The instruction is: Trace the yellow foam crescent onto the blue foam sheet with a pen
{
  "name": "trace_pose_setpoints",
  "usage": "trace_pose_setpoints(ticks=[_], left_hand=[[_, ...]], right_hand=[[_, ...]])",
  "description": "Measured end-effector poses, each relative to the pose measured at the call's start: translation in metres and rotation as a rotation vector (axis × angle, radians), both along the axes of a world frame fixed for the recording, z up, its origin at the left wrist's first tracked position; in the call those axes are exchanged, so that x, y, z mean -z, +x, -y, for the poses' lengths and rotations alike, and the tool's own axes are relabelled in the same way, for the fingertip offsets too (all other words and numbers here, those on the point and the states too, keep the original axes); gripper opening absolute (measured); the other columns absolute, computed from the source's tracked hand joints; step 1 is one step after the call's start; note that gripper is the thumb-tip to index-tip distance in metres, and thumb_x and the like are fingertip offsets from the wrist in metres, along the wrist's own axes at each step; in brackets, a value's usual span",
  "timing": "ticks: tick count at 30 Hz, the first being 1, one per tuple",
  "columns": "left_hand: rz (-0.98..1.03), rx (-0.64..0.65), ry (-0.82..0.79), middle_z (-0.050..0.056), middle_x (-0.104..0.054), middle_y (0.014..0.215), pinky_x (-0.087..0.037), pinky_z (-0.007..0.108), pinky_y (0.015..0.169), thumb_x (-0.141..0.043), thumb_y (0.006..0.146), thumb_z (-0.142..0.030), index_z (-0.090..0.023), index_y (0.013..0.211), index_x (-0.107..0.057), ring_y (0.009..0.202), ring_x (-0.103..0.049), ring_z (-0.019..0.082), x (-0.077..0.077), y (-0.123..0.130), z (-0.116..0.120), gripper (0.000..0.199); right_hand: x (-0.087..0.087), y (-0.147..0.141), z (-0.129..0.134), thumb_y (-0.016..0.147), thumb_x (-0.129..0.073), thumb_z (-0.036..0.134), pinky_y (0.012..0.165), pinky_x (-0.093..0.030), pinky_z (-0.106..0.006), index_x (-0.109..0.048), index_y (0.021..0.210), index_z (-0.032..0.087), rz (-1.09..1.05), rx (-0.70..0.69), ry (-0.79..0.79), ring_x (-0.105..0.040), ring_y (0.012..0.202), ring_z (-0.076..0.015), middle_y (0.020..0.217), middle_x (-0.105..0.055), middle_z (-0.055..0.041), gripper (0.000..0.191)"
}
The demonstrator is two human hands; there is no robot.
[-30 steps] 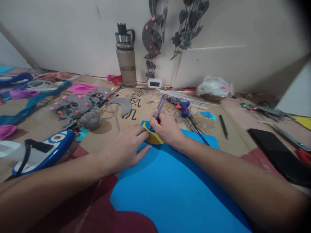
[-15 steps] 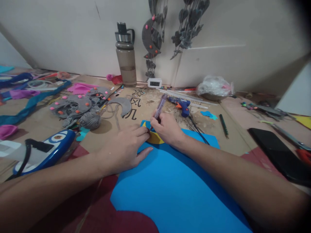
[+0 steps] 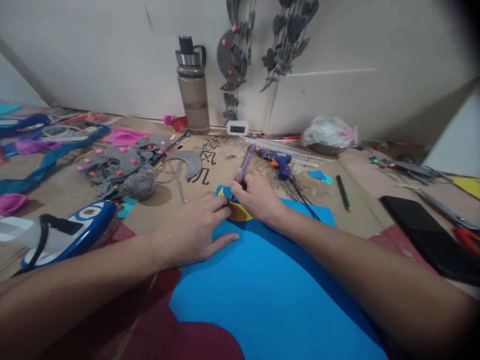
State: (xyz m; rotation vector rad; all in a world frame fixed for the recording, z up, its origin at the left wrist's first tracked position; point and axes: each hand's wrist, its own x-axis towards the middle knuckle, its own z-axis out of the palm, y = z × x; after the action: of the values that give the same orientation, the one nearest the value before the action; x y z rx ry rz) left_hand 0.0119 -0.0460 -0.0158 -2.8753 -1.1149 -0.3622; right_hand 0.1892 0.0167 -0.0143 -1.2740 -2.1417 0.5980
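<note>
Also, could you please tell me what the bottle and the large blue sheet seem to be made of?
The bottle looks like smooth, smoky see-through plastic, perhaps glass: a liquid line shows through it.
The blue sheet looks matt, perhaps felt, foam or card: its colour is even, without glare, but I cannot tell which.

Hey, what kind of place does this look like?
Probably a craft workspace, perhaps at home: a blue glue gun lies on the cardboard-covered surface, with a ball of grey yarn and scissors nearby.
</note>
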Motion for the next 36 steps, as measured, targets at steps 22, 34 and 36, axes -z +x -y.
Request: trace_pose_setpoints(ticks=[22,34,36], left_hand=[[-0.028,-0.011,-0.039,0.014,-0.065,0.113,-0.053,0.048,0.089,-0.054,0.093,-0.059,-0.014,0.116,-0.066,0.105,-0.061,0.032,-0.004,0.003,0.004,0.052],[-0.045,-0.010,-0.028,0.013,-0.066,0.114,-0.053,0.046,0.090,-0.055,0.091,-0.061,-0.015,0.117,-0.065,0.105,-0.062,0.032,-0.008,0.005,0.005,0.054],[-0.045,-0.009,-0.033,0.014,-0.066,0.116,-0.053,0.048,0.091,-0.055,0.091,-0.062,-0.015,0.119,-0.064,0.106,-0.062,0.033,-0.008,0.005,0.005,0.055]], right_hand=[[-0.012,0.010,-0.003,0.085,-0.047,0.024,0.059,-0.029,-0.027,-0.055,0.070,0.018,0.041,-0.096,-0.044,-0.043,0.059,-0.0110,0.063,-0.052,0.0019,0.018],[-0.011,0.015,-0.006,0.085,-0.047,0.025,0.058,-0.031,-0.026,-0.054,0.069,0.018,0.030,-0.131,-0.068,-0.046,0.060,-0.0108,0.066,-0.057,0.0014,0.019],[-0.010,0.015,-0.007,0.085,-0.047,0.026,0.059,-0.032,-0.027,-0.055,0.070,0.018,0.022,-0.118,-0.075,-0.047,0.060,-0.0109,0.067,-0.057,0.0013,0.018]])
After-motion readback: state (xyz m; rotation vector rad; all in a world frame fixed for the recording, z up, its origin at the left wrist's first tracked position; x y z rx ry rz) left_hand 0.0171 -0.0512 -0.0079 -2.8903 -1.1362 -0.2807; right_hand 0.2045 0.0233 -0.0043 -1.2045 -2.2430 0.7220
